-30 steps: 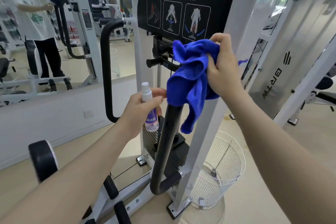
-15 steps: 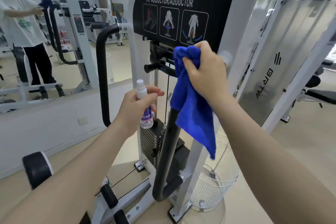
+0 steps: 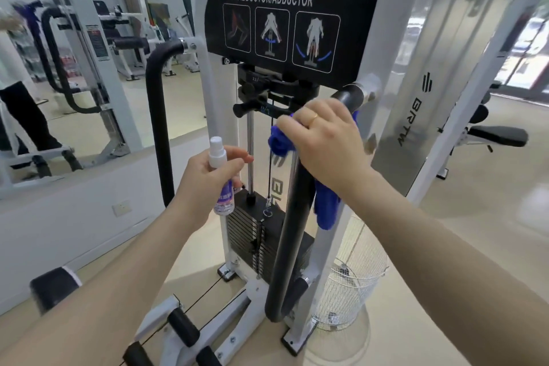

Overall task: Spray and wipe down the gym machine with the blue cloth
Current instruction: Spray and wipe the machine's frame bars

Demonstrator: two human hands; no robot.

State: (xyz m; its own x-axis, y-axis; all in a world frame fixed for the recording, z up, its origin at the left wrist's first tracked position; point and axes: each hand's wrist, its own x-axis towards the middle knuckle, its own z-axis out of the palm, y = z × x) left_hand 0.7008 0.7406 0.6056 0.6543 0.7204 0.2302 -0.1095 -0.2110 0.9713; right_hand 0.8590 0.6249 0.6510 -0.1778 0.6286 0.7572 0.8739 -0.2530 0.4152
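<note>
Wrapping the cloth (image 3: 280, 144) round the black handle (image 3: 289, 235) is what the right hand (image 3: 323, 142) now does in the head view; half a second ago the same hand held the cloth bunched against the upper end of that bar, and a second ago the cloth hung loose in front of the placard (image 3: 285, 21). Since then the hand has slid down, so the top of the handle near its chrome collar is bare. That suggests the wiping stroke is under way and is running downward, with the long lower stretch of the bar not yet covered. The right hand is clamped over cloth and bar together, fingers curled round the far side. The left hand (image 3: 205, 184) is closed round the spray bottle (image 3: 221, 184), upright, nozzle up, held just left of the handle and apart from it, much as it was before. The cloth is deep blue and soft-looking: a crumpled wad bulges out at the fingers, and a loose tail hangs below the wrist, beside the bar. Whether the handle is wet from spray cannot be told.
</note>
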